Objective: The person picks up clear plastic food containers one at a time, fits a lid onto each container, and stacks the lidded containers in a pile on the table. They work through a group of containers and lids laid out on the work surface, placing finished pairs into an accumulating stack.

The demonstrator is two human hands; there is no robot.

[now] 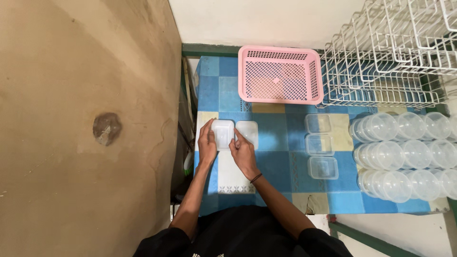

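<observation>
Both hands bracket the small square translucent plastic container: left hand gripping its left edge, right hand fingertips pinching its right edge.

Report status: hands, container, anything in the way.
Left hand and right hand both on small white container. Second white piece lies close beside. Nothing blocking.

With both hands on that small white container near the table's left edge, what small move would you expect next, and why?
Probably pressing the small container shut with both hands. The left hand grips its left side and the right hand its right, fingertips on its top, which looks like a lid. A similar white piece lies just right of it, and the pink basket stands empty behind.
</observation>
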